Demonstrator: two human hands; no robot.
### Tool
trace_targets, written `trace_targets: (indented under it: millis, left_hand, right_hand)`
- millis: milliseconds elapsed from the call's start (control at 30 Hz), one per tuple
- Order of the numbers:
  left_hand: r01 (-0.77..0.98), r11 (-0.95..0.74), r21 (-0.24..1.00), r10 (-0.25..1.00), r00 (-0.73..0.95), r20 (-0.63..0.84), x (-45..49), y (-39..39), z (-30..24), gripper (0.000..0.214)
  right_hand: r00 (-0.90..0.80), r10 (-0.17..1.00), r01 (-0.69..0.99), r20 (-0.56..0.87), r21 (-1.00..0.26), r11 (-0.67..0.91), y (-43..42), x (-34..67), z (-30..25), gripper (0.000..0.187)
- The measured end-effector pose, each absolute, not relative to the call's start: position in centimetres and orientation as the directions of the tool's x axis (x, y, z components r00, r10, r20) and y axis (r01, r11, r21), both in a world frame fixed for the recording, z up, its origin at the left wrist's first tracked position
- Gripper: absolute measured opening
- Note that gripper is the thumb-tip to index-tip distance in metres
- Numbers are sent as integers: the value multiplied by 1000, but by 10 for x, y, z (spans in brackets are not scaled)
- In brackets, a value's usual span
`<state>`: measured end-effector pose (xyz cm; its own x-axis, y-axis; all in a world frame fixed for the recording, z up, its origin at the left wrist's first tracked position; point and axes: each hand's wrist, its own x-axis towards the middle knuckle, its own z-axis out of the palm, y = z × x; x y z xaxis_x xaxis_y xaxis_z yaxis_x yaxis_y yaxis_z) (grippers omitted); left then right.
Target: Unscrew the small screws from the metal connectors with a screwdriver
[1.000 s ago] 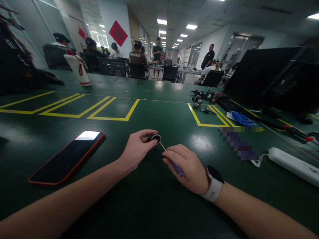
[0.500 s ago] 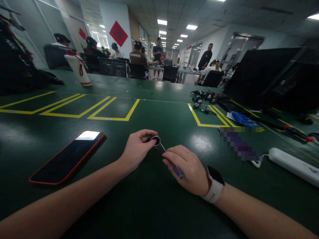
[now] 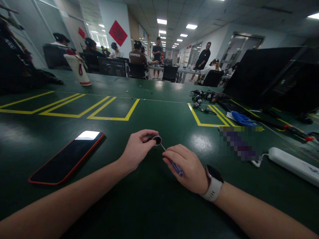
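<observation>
My left hand (image 3: 139,147) pinches a small round metal ring-shaped part (image 3: 157,139) between thumb and fingers, its dark hollow facing right. My right hand (image 3: 185,166) is closed around the purple, see-through handle of a screwdriver (image 3: 177,168). Its thin shaft points up and left to the rim of the round part; whether the tip touches it, I cannot tell. A tiny dark piece (image 3: 155,149) lies on the green table just below the part.
A phone in a red case (image 3: 67,157) lies to the left. On the right are a white power strip (image 3: 294,166), a blue glove (image 3: 243,119), dark metal parts (image 3: 199,99) and a black monitor (image 3: 269,76). A white cup (image 3: 79,70) stands at the back left. Several people sit or stand beyond.
Both hands stay almost still. The round part has turned slightly, so its hollow faces me a little more, and the screwdriver has shifted very slightly.
</observation>
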<state>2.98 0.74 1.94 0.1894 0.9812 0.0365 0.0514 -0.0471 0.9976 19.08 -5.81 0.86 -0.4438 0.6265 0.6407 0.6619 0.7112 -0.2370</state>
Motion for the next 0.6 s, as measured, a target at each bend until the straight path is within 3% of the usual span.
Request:
trace_targets:
  millis: [167, 333, 433, 600]
  left_hand:
    - [43, -58, 997, 980, 195, 48, 29, 7, 19, 28]
    - [49, -41, 998, 988, 153, 33, 28, 9, 19, 27]
    - [48, -28, 998, 987, 159, 20, 28, 10, 18, 27]
    - [13, -45, 999, 989, 144, 42, 26, 13, 12, 29]
  right_hand:
    - [-410, 645, 626, 645, -315, 714, -57, 193, 6, 16]
    - [-159, 811, 450, 563, -690, 568, -52, 193, 2, 19]
    - [-82, 891, 314, 447, -837, 449, -47, 192, 0, 18]
    - [-69, 924, 227, 376, -896, 381, -47, 192, 1, 18]
